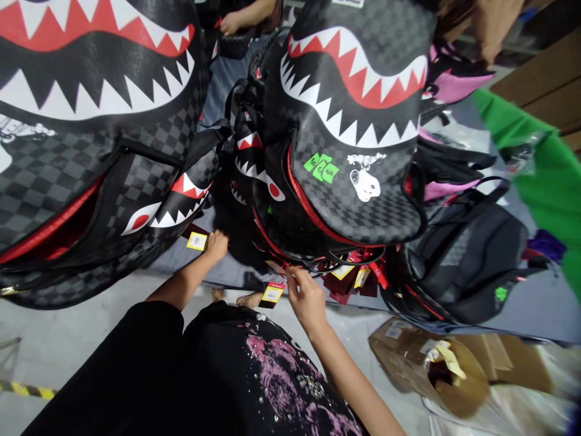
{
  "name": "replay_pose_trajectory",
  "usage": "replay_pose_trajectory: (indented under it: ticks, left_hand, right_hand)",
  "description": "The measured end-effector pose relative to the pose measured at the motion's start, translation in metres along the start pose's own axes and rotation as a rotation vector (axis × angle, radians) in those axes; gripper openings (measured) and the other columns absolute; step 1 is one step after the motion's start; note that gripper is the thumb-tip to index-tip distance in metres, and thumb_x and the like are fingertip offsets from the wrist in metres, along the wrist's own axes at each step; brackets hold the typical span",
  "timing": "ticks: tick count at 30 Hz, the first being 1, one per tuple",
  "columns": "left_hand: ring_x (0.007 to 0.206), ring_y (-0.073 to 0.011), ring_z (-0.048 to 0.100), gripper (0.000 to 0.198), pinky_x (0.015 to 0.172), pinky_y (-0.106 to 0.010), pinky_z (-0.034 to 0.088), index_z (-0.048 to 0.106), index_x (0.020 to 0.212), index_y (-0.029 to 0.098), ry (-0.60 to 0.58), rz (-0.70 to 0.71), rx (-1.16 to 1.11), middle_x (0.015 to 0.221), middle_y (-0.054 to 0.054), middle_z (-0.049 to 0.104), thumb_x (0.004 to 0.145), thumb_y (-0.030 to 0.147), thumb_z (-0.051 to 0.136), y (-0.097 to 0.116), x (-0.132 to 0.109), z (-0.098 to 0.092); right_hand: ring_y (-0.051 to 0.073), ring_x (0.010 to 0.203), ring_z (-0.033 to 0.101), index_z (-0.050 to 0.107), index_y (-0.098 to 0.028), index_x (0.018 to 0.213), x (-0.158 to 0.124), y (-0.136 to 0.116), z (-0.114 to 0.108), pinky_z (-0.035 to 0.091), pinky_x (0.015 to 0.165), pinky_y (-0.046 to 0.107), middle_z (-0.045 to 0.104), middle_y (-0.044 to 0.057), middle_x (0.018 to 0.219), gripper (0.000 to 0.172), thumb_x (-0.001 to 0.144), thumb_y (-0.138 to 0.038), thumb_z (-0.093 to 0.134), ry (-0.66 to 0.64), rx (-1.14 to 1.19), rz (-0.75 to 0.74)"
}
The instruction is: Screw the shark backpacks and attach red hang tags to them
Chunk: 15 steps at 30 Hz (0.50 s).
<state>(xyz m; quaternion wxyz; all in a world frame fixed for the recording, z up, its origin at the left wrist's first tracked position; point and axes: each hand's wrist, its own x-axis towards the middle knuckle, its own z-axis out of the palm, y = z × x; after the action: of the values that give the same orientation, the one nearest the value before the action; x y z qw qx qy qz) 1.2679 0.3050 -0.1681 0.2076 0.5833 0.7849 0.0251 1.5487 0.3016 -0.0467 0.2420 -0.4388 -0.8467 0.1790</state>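
A black checkered backpack with shark teeth printed on it stands in front of me, its large front flap folded outward and edged in red. My left hand is closed at the end of a dark hang tag with a yellow-and-white label, low beside the left backpack. At the lower edge of the middle backpack, the fingers of my right hand pinch a hang tag seen nearly edge-on. Another labelled tag dangles just below those fingers.
More red and dark tags hang to the right. A black backpack lies on the grey table, near a green cloth. An open cardboard box stands on the floor. Other people's hands show at the back.
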Motion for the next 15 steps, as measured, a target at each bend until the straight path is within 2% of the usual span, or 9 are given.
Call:
replay_pose_trajectory:
  ticks: [2, 6, 8, 10, 12, 15]
  left_hand:
    - [0.108, -0.0272, 0.055, 0.026, 0.094, -0.038, 0.04, 0.068, 0.098, 0.009, -0.01, 0.022, -0.003, 0.108, -0.019, 0.063, 0.084, 0.006, 0.047, -0.001, 0.004, 0.002]
    - [0.098, -0.0244, 0.061, 0.022, 0.091, -0.036, 0.041, 0.067, 0.097, 0.009, 0.028, 0.029, -0.031, 0.096, -0.016, 0.068, 0.086, 0.009, 0.048, -0.006, -0.003, 0.001]
    - [0.089, -0.0212, 0.064, 0.021, 0.086, -0.033, 0.044, 0.065, 0.103, 0.012, 0.071, 0.017, -0.063, 0.088, -0.011, 0.07, 0.09, 0.015, 0.048, -0.011, -0.012, -0.005]
    - [0.089, -0.0175, 0.065, 0.023, 0.083, -0.028, 0.046, 0.063, 0.109, 0.016, 0.123, 0.016, -0.099, 0.091, -0.007, 0.072, 0.094, 0.019, 0.047, -0.013, -0.025, -0.016]
    - [0.095, -0.0149, 0.064, 0.023, 0.085, -0.025, 0.046, 0.064, 0.109, 0.019, 0.223, 0.067, -0.16, 0.099, -0.005, 0.072, 0.096, 0.021, 0.045, -0.008, -0.04, -0.034]
    - [0.091, -0.0146, 0.063, 0.021, 0.084, -0.026, 0.047, 0.068, 0.101, 0.019, 0.51, 0.309, -0.317, 0.096, -0.004, 0.072, 0.095, 0.023, 0.048, 0.015, -0.057, -0.07]
  right_hand:
    - [0.017, 0.074, 0.067, 0.061, -0.016, 0.113, 0.011, -0.012, -0.01, 0.05, 0.066, 0.026, 0.071, 0.007, 0.092, 0.023, 0.096, -0.023, 0.045, 0.059, -0.083, -0.052]
    - [0.015, 0.062, 0.064, 0.046, -0.014, 0.135, 0.05, -0.033, -0.027, 0.046, 0.057, 0.025, 0.071, 0.003, 0.081, 0.041, 0.095, -0.023, 0.048, 0.133, -0.216, -0.049]
    - [0.016, 0.06, 0.064, 0.048, -0.016, 0.133, 0.067, -0.038, -0.033, 0.043, 0.053, 0.025, 0.07, 0.003, 0.077, 0.039, 0.095, -0.025, 0.049, 0.114, -0.27, -0.029]
    - [0.016, 0.062, 0.065, 0.055, -0.017, 0.121, 0.075, -0.039, -0.036, 0.044, 0.053, 0.025, 0.069, 0.003, 0.076, 0.029, 0.095, -0.025, 0.049, 0.115, -0.263, -0.04]
    - [0.016, 0.066, 0.067, 0.056, -0.017, 0.113, 0.074, -0.035, -0.035, 0.048, 0.058, 0.024, 0.07, 0.004, 0.081, 0.021, 0.095, -0.025, 0.049, 0.152, -0.17, -0.073]
    - [0.015, 0.073, 0.068, 0.048, -0.018, 0.119, 0.063, -0.027, -0.033, 0.054, 0.068, 0.025, 0.069, 0.006, 0.09, 0.025, 0.095, -0.024, 0.049, 0.195, 0.059, -0.084]
